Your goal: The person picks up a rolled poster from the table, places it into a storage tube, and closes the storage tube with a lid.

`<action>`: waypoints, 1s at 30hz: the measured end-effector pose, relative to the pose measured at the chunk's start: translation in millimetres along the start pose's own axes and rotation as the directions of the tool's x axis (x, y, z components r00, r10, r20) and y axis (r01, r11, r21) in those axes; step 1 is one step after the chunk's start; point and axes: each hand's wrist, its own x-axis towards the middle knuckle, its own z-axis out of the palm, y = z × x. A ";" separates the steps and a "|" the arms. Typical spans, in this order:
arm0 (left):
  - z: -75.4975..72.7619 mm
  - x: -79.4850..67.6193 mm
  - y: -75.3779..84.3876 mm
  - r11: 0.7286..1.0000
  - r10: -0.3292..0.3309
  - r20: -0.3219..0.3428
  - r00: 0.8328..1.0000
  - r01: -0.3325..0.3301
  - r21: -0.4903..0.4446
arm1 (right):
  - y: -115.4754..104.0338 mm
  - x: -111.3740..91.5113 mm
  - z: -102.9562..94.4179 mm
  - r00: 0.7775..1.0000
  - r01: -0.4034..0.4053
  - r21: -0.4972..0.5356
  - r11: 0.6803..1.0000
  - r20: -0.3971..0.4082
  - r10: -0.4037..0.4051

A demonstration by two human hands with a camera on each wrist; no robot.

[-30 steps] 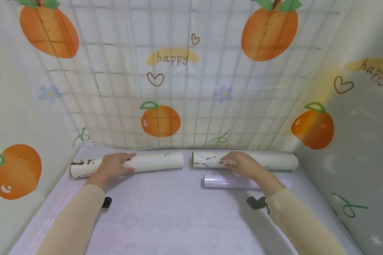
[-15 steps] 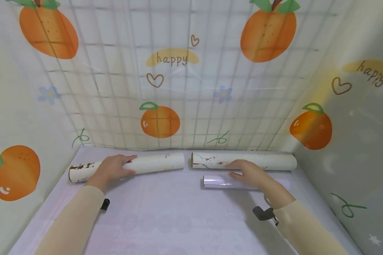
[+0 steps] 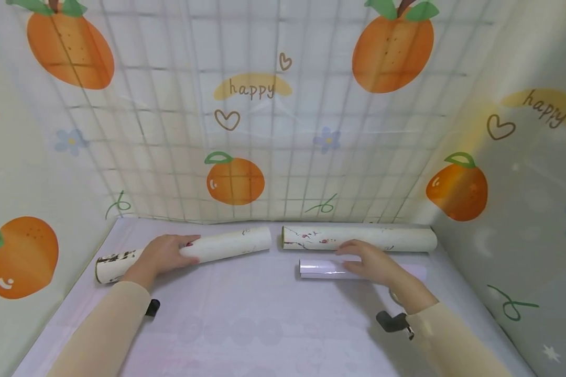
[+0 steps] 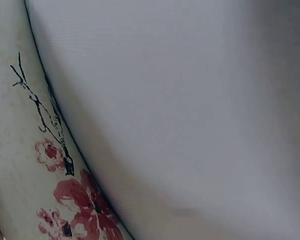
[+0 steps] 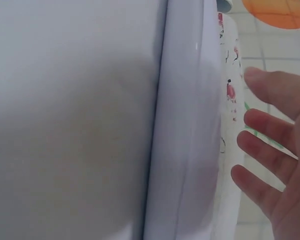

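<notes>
My left hand (image 3: 162, 257) grips a white roll printed with red blossoms and dark twigs (image 3: 231, 245), its fingers over the top and the thumb on the near side. That roll slants, its left end closer to me; the left wrist view shows its blossom print (image 4: 77, 200) up close. On the right, a second white blossom-printed roll (image 3: 306, 237) lies along the back of the table. In front of it is a thinner, glossy lilac roll (image 3: 323, 268). Above this lilac roll my right hand (image 3: 377, 264) hovers, fingers apart and holding nothing.
A pale lilac cover lies over the table (image 3: 245, 319). Curtain-like walls with orange prints enclose it; the back wall (image 3: 287, 157) rises right behind the rolls. A black wrist-camera mount (image 3: 391, 321) hangs below the right sleeve.
The left roll's left end has swung toward me with my left hand. My right hand has let go of the right blossom-printed roll and drawn back over the lilac roll, its fingers spreading.
</notes>
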 end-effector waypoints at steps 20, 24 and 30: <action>-16.7 -34.3 4.9 0.999 -0.006 -0.075 0.997 0.003 -0.043 | 12.4 -18.2 16.2 0.997 0.016 0.058 0.998 -0.077 -0.011; -19.5 -42.4 5.2 0.999 0.014 -0.098 0.995 -0.018 -0.035 | 15.0 -20.4 18.9 0.995 0.035 0.051 0.998 -0.095 -0.030; -22.0 -54.4 8.2 0.999 0.041 -0.113 0.993 -0.044 -0.030 | 17.2 -24.2 23.4 0.995 0.027 0.082 0.996 -0.095 -0.019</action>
